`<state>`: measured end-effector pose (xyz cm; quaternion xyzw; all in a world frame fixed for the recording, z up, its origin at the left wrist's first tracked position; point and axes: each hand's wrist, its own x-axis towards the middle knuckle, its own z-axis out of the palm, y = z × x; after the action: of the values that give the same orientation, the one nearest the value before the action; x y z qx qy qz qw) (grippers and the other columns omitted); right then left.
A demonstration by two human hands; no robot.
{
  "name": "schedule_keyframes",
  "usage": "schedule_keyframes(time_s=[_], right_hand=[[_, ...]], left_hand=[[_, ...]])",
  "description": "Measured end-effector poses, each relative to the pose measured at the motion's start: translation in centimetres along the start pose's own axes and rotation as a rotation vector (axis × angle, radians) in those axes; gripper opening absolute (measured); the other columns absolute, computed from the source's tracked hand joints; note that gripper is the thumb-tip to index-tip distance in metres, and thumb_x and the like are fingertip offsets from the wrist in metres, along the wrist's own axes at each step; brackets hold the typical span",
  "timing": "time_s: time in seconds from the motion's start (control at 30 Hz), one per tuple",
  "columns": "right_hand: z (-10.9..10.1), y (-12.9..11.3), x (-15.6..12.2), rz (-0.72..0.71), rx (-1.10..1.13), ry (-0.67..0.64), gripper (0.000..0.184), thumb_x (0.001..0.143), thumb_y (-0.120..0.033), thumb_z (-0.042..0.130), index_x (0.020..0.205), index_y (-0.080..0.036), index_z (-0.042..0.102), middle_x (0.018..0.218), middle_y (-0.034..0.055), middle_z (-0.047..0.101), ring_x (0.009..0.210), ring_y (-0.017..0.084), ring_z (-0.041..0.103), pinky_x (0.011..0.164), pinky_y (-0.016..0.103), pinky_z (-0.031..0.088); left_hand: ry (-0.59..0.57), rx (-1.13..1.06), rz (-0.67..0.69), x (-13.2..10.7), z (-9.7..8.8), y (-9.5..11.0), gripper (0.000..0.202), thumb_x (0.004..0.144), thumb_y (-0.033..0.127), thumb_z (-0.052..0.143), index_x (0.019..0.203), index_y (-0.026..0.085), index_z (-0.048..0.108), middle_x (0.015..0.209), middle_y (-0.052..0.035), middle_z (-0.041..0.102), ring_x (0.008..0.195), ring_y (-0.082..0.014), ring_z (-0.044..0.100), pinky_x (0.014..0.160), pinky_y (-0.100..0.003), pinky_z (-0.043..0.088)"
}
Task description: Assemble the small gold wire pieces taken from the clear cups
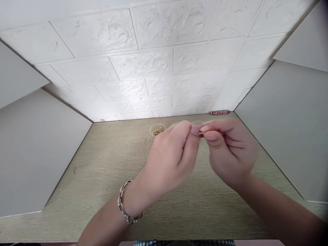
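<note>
Left forearm [105, 218] and right forearm [276, 208] reach up from the bottom edge, a chain bracelet [121, 201] circling the left wrist. Above the surface [102, 171], a small brownish piece [201, 135] sits between the hands. On the right hand [230, 150], thumb and forefinger pinch one end; the fingers of the left hand [170, 159] close on the other, mostly hidden. This looks like a two-handed fitting or turning step; whether one part or two is unclear. It calls for a steady left grip and small, aligned right fingertip movements. Beyond stands a clear cup [151, 130] of brass-coloured bits; near the wall lies a red pen-like object [220, 112].
</note>
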<state>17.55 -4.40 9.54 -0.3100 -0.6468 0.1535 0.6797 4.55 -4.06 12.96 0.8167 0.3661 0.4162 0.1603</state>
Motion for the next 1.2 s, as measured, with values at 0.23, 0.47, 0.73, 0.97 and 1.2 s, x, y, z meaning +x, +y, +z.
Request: schedule_keyframes(time_s=[0.23, 0.47, 0.73, 0.97, 1.2], right_hand=[[-0.2, 0.8, 0.6, 0.062, -0.138, -0.076, 0.015, 0.087, -0.027, 0.050, 0.074, -0.024, 0.056, 0.064, -0.0027, 0.057, 0.061, 0.011, 0.054, 0.055, 0.026, 0.044], [-0.2, 1.0, 0.7, 0.160, -0.172, -0.157, 0.028, 0.091, -0.033, 0.043, 0.065, -0.021, 0.045, 0.055, -0.0031, 0.043, 0.052, 0.009, 0.040, 0.047, 0.025, 0.034], [0.0, 1.1, 0.4, 0.213, -0.182, -0.152, 0.031, 0.091, -0.035, 0.041, 0.064, -0.021, 0.041, 0.055, -0.0025, 0.041, 0.052, 0.009, 0.039, 0.046, 0.025, 0.034], [0.0, 1.0, 0.4, 0.198, -0.228, -0.139, 0.032, 0.091, -0.033, 0.041, 0.062, -0.020, 0.040, 0.054, -0.0023, 0.041, 0.052, 0.010, 0.039, 0.046, 0.025, 0.034], [0.1, 0.9, 0.4, 0.192, -0.252, -0.122, 0.032, 0.091, -0.032, 0.041, 0.061, -0.020, 0.041, 0.054, -0.0023, 0.042, 0.051, 0.010, 0.039, 0.046, 0.025, 0.034]], left_hand=[[-0.033, -0.125, -0.080, 0.3, 1.0, -0.8, 0.037, 0.094, 0.032, 0.030, 0.061, 0.017, 0.038, 0.056, 0.0025, 0.048, 0.050, -0.0078, 0.043, 0.049, -0.023, 0.034], [-0.036, -0.133, -0.137, 0.5, 1.4, -1.1, 0.036, 0.095, 0.030, 0.029, 0.062, 0.016, 0.034, 0.058, 0.0031, 0.047, 0.052, -0.0065, 0.041, 0.050, -0.022, 0.032], [-0.047, -0.056, -0.077, 0.5, 1.6, -1.3, 0.032, 0.094, 0.024, 0.028, 0.063, 0.017, 0.030, 0.057, 0.0033, 0.041, 0.053, -0.0074, 0.038, 0.052, -0.023, 0.030], [-0.047, 0.010, -0.040, 0.4, 1.7, -1.4, 0.031, 0.094, 0.022, 0.029, 0.063, 0.018, 0.027, 0.055, 0.0041, 0.035, 0.051, -0.0077, 0.034, 0.051, -0.023, 0.028], [-0.049, 0.074, -0.036, 0.5, 1.7, -1.4, 0.032, 0.094, 0.023, 0.029, 0.062, 0.018, 0.026, 0.054, 0.0038, 0.035, 0.050, -0.0079, 0.032, 0.050, -0.024, 0.026]])
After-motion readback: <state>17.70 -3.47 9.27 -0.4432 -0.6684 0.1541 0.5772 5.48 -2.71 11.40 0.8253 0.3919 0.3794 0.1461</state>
